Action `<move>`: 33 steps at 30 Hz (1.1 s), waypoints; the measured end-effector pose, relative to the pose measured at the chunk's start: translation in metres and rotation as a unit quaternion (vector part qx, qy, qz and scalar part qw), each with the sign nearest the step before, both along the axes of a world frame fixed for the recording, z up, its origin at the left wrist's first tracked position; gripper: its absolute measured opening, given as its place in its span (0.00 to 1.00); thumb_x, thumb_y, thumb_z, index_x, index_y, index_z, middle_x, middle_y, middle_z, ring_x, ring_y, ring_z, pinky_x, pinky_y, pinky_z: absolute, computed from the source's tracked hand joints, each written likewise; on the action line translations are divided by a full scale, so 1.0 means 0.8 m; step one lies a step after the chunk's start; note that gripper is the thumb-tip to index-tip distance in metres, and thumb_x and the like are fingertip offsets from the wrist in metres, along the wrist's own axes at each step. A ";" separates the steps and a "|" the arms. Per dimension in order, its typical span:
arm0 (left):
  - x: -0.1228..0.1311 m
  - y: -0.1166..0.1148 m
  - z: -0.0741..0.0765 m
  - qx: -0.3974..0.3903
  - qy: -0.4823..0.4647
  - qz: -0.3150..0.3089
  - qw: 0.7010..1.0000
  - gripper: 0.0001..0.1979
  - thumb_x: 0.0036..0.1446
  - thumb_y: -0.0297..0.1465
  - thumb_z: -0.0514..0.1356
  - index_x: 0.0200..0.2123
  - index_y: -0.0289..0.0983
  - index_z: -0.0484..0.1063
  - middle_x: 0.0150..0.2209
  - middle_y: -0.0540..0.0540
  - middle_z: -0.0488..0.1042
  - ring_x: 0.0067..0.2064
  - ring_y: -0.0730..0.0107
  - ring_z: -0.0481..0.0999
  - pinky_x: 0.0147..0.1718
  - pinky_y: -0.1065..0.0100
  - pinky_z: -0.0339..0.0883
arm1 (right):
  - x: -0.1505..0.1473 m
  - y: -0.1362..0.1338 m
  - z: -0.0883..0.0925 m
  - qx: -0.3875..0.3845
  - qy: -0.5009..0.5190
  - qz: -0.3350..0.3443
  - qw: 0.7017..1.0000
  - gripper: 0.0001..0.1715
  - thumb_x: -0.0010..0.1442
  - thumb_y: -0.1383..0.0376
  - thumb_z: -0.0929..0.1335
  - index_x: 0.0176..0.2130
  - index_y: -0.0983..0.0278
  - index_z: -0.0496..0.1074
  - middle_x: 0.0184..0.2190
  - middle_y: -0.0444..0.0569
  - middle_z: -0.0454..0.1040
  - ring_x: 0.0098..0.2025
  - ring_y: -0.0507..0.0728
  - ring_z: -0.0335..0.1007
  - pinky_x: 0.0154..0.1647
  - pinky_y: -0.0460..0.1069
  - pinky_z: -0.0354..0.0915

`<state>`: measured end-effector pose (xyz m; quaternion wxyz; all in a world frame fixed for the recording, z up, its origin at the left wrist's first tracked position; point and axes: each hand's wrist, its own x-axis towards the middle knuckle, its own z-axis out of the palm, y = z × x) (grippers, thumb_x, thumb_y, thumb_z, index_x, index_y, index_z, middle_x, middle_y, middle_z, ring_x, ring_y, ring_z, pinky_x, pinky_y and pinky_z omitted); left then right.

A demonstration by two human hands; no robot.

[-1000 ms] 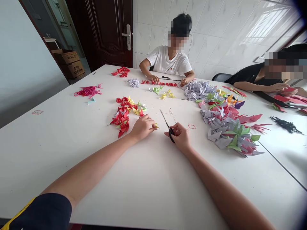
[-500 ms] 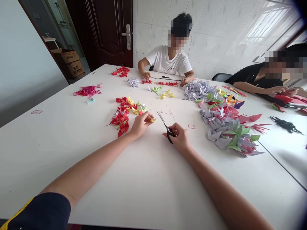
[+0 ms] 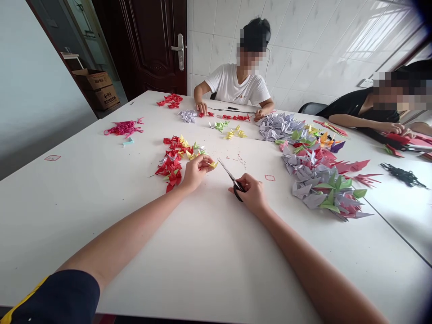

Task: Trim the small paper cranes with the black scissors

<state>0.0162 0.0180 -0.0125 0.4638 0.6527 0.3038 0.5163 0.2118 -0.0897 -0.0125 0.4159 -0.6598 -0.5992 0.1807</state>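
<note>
With twelve straight ahead of me, the white worktop (image 3: 199,252) spreads wide; its near edge runs along six, and I judge the best room for moving my grips lies back that way, between my forearms. At two, the heap of mixed folded paper (image 3: 319,175) limits how far my right elbow should swing out. The smaller pile of folded paper (image 3: 173,164), mostly red, sits at eleven, just beyond my left wrist, so a sideways drift there would likely scatter it.

My right grip (image 3: 252,192) is curled around the black handles of the scissors (image 3: 234,180). They should feel stiff and heavier than any paper here, steadiest held by the loops; the blades slant toward eleven, and those sharp edges belong well away from my fingers.

My left grip (image 3: 196,173) pinches the small yellow folded piece (image 3: 213,165) at its left side, near the scissor tips; I can't tell if they touch. It should be very light, crisp and easily crushed, so a soft hold by the thicker folds suits it.
</note>
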 end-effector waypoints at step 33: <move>0.004 -0.010 0.012 -0.075 -0.035 -0.035 0.996 0.16 0.45 0.29 0.66 0.40 0.36 0.73 0.32 0.47 0.74 0.35 0.72 0.73 0.36 0.69 0.70 | -0.001 -0.003 0.007 -0.007 -0.001 0.094 0.996 0.18 0.45 0.57 0.74 0.30 0.60 0.64 0.20 0.39 0.66 0.22 0.50 0.52 0.26 0.47 0.55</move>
